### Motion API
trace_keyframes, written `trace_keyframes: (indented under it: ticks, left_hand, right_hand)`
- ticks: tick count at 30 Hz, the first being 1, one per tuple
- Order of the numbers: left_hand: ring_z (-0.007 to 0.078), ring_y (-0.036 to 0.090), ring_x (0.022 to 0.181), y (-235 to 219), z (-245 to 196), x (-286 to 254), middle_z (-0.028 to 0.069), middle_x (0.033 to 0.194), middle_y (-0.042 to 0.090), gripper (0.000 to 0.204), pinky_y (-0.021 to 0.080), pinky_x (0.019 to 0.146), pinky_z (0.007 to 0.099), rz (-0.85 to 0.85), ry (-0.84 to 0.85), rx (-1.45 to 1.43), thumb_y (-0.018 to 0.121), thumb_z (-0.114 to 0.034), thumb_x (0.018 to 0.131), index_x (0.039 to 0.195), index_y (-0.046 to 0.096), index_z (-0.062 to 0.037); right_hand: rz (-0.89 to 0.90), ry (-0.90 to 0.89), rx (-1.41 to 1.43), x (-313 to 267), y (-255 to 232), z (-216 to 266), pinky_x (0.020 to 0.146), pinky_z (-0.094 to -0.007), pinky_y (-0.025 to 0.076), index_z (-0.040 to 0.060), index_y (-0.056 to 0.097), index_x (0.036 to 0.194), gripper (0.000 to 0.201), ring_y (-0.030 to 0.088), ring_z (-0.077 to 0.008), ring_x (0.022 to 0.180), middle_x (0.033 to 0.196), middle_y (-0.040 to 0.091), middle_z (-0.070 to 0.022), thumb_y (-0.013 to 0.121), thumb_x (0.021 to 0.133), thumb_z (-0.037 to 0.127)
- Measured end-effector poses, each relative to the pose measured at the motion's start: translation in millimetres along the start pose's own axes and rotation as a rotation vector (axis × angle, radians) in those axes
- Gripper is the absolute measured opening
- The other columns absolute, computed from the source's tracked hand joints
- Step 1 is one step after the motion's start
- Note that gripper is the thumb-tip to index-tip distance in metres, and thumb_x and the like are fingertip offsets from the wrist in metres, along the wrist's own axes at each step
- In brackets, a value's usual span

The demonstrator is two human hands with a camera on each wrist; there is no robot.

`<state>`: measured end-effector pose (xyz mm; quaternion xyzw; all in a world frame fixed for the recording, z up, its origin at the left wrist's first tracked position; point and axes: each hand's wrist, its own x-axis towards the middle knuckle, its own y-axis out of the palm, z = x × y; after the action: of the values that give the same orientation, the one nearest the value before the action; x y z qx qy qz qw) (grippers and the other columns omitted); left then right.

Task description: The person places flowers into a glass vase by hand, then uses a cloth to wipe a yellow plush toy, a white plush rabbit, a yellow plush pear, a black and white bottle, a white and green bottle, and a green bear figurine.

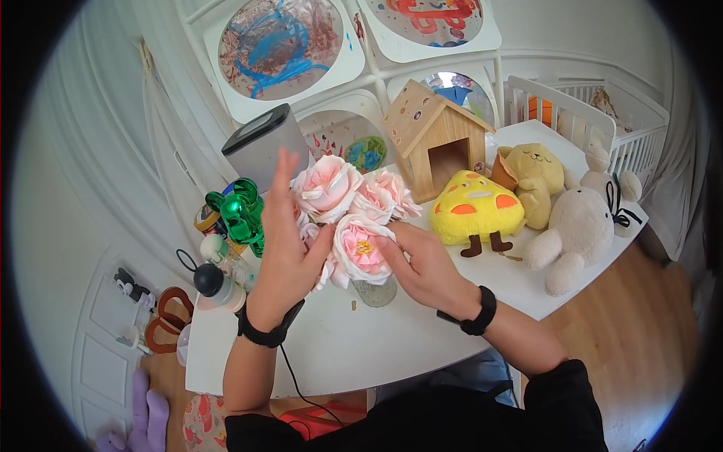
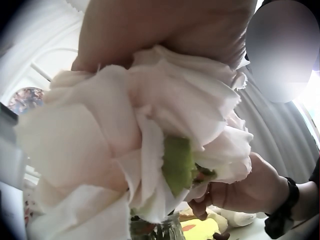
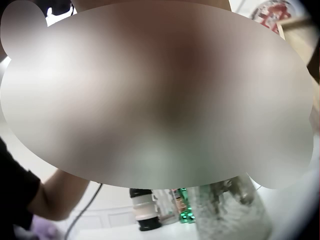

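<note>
Several pale pink roses [image 1: 326, 187] stand bunched in a clear glass vase [image 1: 375, 294] on the white table. My left hand [image 1: 280, 252] is upright at the left side of the bunch, its fingers straight up and its thumb against the blooms. With thumb and fingers, my right hand [image 1: 425, 264] pinches the petals of the front rose [image 1: 361, 247], which has a yellow centre. Large petals [image 2: 85, 135] and a green leaf [image 2: 178, 164] fill the left wrist view. Most of the right wrist view is blurred, with the vase [image 3: 230, 212] below.
Behind the roses are a grey box-shaped device [image 1: 267, 147] and a wooden house [image 1: 437, 139]. Plush toys, including a yellow one [image 1: 476, 211] and a pale one [image 1: 580, 233], sit at the right. A green shiny figure [image 1: 239, 215] and a black-capped bottle [image 1: 215, 282] stand at the left.
</note>
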<state>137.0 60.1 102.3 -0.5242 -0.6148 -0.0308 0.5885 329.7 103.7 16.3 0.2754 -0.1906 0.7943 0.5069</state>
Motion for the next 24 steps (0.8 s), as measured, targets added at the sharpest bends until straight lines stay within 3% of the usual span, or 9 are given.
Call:
trace_keyframes:
  ticks: [2,5,9,10,13,15,18,22,24]
  left_hand:
    - [0.0314,0.028,0.15,-5,-13,-5,0.02,0.158,0.033,0.078,0.022,0.12,0.0453,-0.188,-0.101,0.047,0.057,-0.009,0.094,0.161,0.017,-0.0068]
    - [0.0313,0.025,0.151,-17,5,-18,0.0196,0.162,0.025,0.076,0.024,0.119,0.0482,-0.327,-0.27,-0.163,0.061,-0.01,0.096,0.159,0.019,-0.0048]
    - [0.0267,0.028,0.148,1,29,-30,0.0207,0.161,0.025,0.079,0.029,0.118,0.0407,-0.173,-0.382,-0.31,0.066,-0.018,0.098,0.16,0.018,-0.0072]
    - [0.0251,0.035,0.145,5,27,-29,0.0199,0.161,0.023,0.077,0.033,0.117,0.0378,-0.122,-0.444,-0.491,0.064,-0.018,0.1,0.16,0.017,-0.007]
    - [0.0258,0.041,0.141,9,25,-36,0.0206,0.159,0.028,0.074,0.036,0.115,0.0382,-0.209,-0.519,-0.785,0.06,-0.017,0.101,0.159,0.016,-0.0067]
    - [0.0253,0.045,0.139,15,38,-48,0.0167,0.156,0.038,0.065,0.036,0.116,0.0393,-0.436,-0.519,-0.856,0.055,-0.021,0.104,0.158,0.021,-0.0062]
    - [0.0228,0.044,0.142,24,61,-76,0.0091,0.157,0.04,0.062,0.033,0.119,0.0413,-0.206,-0.635,-1.443,0.047,-0.033,0.106,0.158,0.025,-0.0075]
    - [0.0205,0.041,0.143,32,40,-76,0.007,0.156,0.04,0.059,0.03,0.12,0.0395,-0.096,-0.633,-1.197,0.051,-0.032,0.106,0.155,0.03,-0.0057]
    - [0.0211,0.039,0.143,27,32,-77,0.0076,0.156,0.038,0.063,0.028,0.12,0.0397,-0.191,-0.604,-1.124,0.053,-0.034,0.105,0.155,0.028,-0.0057]
  right_hand:
    - [-0.015,-0.137,-0.51,-5,-16,11,0.065,-0.0343,0.047,-0.0004,0.065,0.106,0.017,0.059,-0.0208,0.072,0.083,0.062,-0.0103,0.063,0.097,0.014]
    - [-0.275,-0.293,-0.444,7,-32,22,0.064,-0.0353,0.045,-0.0004,0.063,0.101,0.017,0.057,-0.0232,0.073,0.082,0.059,-0.0091,0.068,0.094,0.014]
    - [-0.274,-0.09,-0.395,28,-28,16,0.093,-0.0376,0.049,-0.0009,0.046,0.138,0.055,0.058,-0.0279,0.113,0.123,0.053,-0.019,0.07,0.094,0.021]
    - [-0.105,0.119,-0.202,27,-24,26,0.109,-0.0399,0.042,-0.0012,0.031,0.15,0.071,0.051,-0.03,0.129,0.135,0.047,-0.0226,0.069,0.096,0.023]
    - [0.04,0.081,-0.157,30,-19,-1,0.109,-0.0408,0.042,-0.002,0.031,0.15,0.071,0.049,-0.0289,0.134,0.138,0.047,-0.0222,0.069,0.096,0.023]
    - [0.014,0.024,-0.184,28,-21,-1,0.106,-0.0391,0.045,-0.0022,0.033,0.148,0.067,0.054,-0.0288,0.128,0.138,0.05,-0.0207,0.069,0.096,0.02]
    - [-0.043,0.09,-0.122,28,-20,-4,0.1,-0.0364,0.049,-0.0009,0.037,0.145,0.059,0.06,-0.0275,0.12,0.135,0.054,-0.0192,0.067,0.097,0.016]
    - [0.132,0.037,-0.18,35,-22,-24,0.083,-0.0317,0.055,-0.0005,0.04,0.142,0.05,0.067,-0.0232,0.104,0.133,0.056,-0.0168,0.061,0.099,0.01]
    - [-0.072,0.229,-0.079,38,-37,-35,0.087,-0.0318,0.054,-0.0003,0.043,0.139,0.042,0.066,-0.0223,0.104,0.136,0.055,-0.0137,0.057,0.101,0.01]
